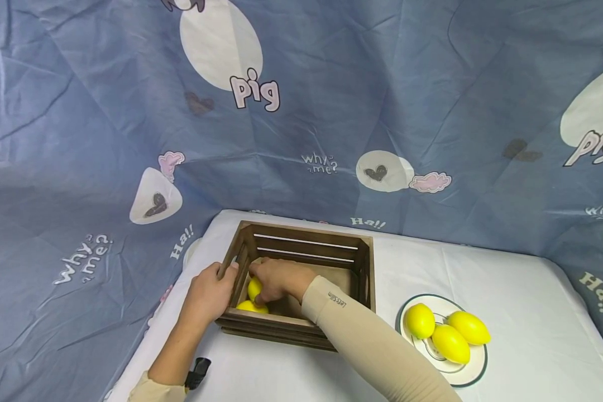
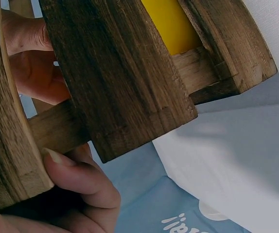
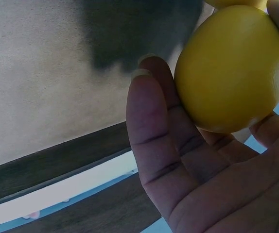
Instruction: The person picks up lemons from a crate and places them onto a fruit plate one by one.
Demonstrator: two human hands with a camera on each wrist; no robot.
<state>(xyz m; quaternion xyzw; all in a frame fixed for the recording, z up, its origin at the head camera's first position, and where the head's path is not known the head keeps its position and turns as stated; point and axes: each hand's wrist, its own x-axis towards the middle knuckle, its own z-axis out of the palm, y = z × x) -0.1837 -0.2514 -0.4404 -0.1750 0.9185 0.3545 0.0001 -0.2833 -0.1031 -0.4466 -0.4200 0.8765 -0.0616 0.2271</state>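
Inside a brown slatted wooden crate (image 1: 311, 330), my right hand (image 1: 280, 277) reaches to the left end and holds a yellow lemon (image 1: 254, 289). The right wrist view shows fingers and thumb around that lemon (image 3: 234, 73), just above the crate's floor. Another lemon (image 1: 252, 307) lies in the near left corner, partly hidden by the front wall. My left hand (image 1: 212, 291) grips the crate's left end wall. In the left wrist view, the thumb and fingers of the left hand (image 2: 83, 182) curl around a slat, and yellow shows through a gap.
To the right of the crate, a white plate (image 1: 469, 375) with a dark green rim bears three lemons (image 1: 450, 344). A white cloth (image 1: 527, 301) covers the table. Behind and at the left hangs a blue printed curtain (image 1: 321, 111).
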